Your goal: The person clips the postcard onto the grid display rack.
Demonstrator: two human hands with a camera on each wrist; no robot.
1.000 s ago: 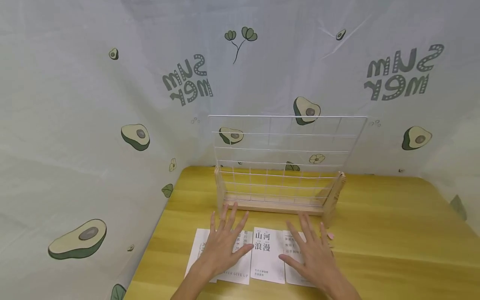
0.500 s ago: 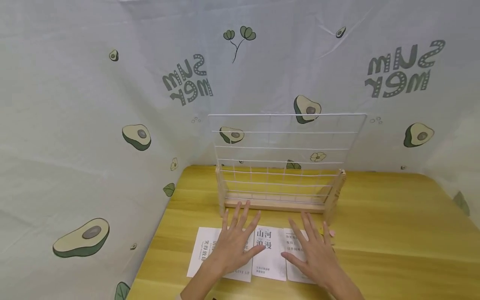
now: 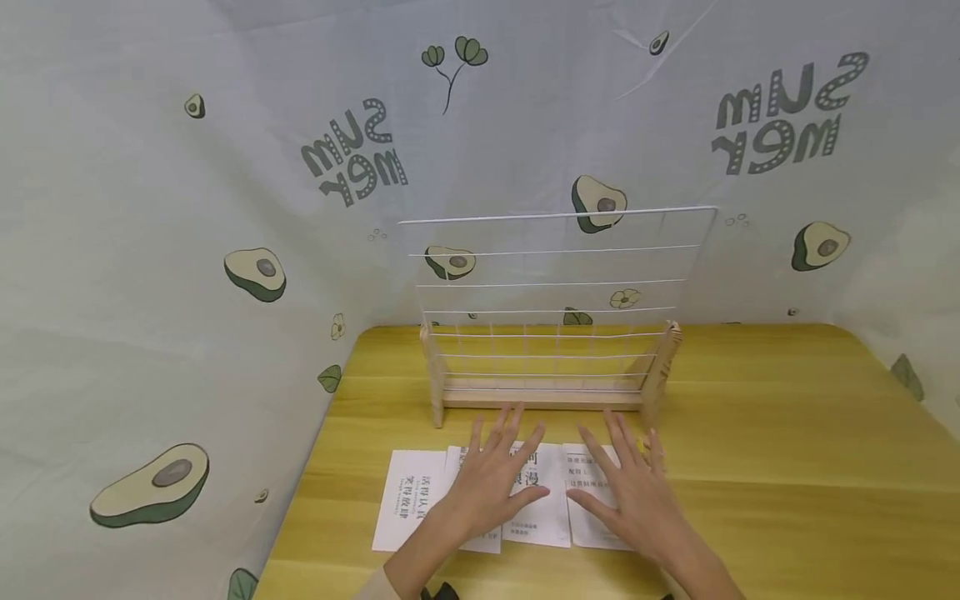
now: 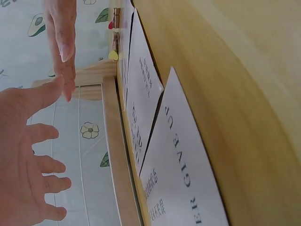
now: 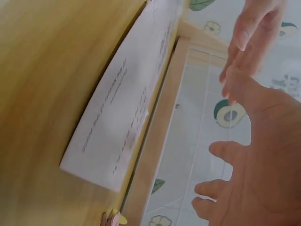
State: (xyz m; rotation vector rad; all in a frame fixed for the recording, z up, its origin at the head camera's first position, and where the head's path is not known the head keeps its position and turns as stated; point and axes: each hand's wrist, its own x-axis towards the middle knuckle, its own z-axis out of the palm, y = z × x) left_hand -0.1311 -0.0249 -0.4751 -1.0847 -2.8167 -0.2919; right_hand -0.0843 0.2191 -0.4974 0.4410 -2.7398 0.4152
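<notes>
My left hand (image 3: 491, 492) hovers with spread fingers over the middle of a row of white printed cards, apart from them in the left wrist view. It partly covers a card with "GIVE UP" lettering (image 4: 181, 160) and the card to its right (image 3: 547, 525). The leftmost card (image 3: 397, 500) lies uncovered, with vertical print. Above the rightmost card (image 3: 592, 535) hangs my right hand (image 3: 637, 508), its fingers also spread and holding nothing. Beside that card lie small clips (image 5: 113, 219) with yellow and pink decorations, mostly hidden behind the right hand in the head view.
Behind the cards stands a white wire grid (image 3: 551, 285) in a wooden base (image 3: 540, 400) with two side posts. The yellow wood-grain table (image 3: 787, 467) extends to the right. A pale curtain with avocado prints (image 3: 150, 350) hangs around the back and left.
My left hand has moved right across the cards, uncovering the leftmost one. The right hand stays over the rightmost card with its fingers spread. The head view has shifted slightly.
</notes>
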